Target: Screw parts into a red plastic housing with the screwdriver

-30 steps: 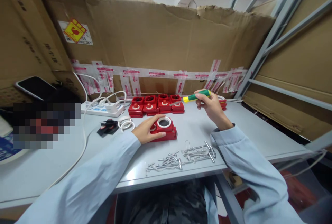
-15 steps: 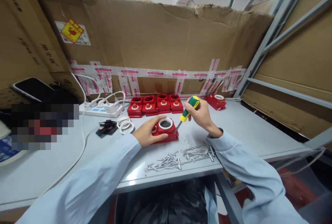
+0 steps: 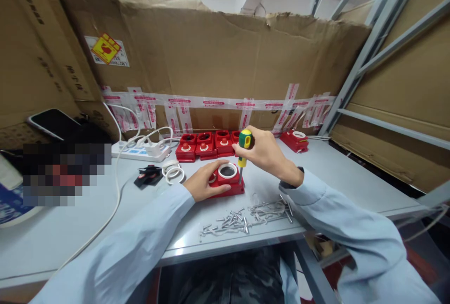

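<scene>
Screwdriver (image 3: 245,140) upright in clenched right hand (image 3: 265,154); left hand (image 3: 202,185) fingers around red housing (image 3: 232,188).

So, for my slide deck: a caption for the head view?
Left hand steadies a red housing while right hand holds a screwdriver upright at its edge.

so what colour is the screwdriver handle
The screwdriver handle is green and yellow; the head view shows it, in the right hand.

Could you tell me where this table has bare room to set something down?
The table is bare on the right, between the screws and its right edge, and front left beside the white cable. It is crowded at the back: red boxes, power strip, rings.
</scene>
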`<state>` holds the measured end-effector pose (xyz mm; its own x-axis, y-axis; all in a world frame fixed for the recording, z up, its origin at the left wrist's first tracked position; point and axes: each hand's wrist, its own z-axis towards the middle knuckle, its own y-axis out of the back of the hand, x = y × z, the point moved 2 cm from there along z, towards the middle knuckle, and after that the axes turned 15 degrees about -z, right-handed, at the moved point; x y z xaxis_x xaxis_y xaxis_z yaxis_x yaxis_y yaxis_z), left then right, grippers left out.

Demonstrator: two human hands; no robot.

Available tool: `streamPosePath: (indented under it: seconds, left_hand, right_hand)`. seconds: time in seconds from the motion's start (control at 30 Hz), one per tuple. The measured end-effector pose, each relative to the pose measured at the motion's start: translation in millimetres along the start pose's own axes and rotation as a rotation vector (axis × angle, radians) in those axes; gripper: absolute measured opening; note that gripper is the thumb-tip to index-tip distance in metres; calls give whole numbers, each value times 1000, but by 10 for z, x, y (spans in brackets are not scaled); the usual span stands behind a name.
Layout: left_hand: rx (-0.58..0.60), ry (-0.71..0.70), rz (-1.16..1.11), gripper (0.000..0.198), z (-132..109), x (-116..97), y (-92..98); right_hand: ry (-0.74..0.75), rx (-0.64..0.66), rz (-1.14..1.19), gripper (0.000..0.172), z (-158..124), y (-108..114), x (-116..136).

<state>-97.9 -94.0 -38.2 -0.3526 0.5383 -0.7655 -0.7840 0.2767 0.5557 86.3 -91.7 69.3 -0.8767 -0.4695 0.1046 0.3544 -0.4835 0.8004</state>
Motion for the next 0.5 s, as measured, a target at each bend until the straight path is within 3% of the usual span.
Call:
streamPosePath:
  seconds: [0.13,0.3,0.43,0.5]
  left_hand:
    - [-3,-16,15,65,0,-12,-1]
    - [-6,-38,10,63,2,-5,-3]
    - [-7,-42,28,64,13,11,-3]
    - [-1,-57,33,64,20,14,-4]
  right_hand:
    - [9,134,-302,39,181,135,73]
    - [42,163,-334,59,377,229,205]
    - [131,339,-405,46,399,278,276]
    - [275,437,-350,31,356,361,272]
